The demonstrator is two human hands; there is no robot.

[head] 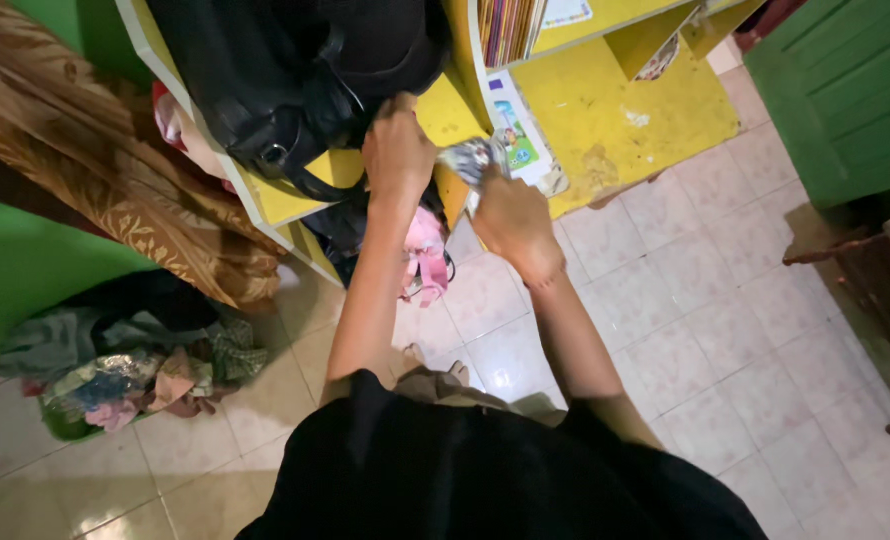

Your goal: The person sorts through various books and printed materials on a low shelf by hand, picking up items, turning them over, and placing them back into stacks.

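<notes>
A small crumpled patterned packet (pixel 472 158) is pinched at the front edge of the yellow shelf (pixel 605 110), just above the closed fingers of the right hand (pixel 513 225). It could slip to the tiled floor (pixel 725 330) if that grip is loosened, or the leaning booklet (pixel 517 135) just beside it could be knocked over. The left hand (pixel 397 152) is curled shut against the shelf edge, under the black bag (pixel 295 70); whether anything is held there cannot be told.
</notes>
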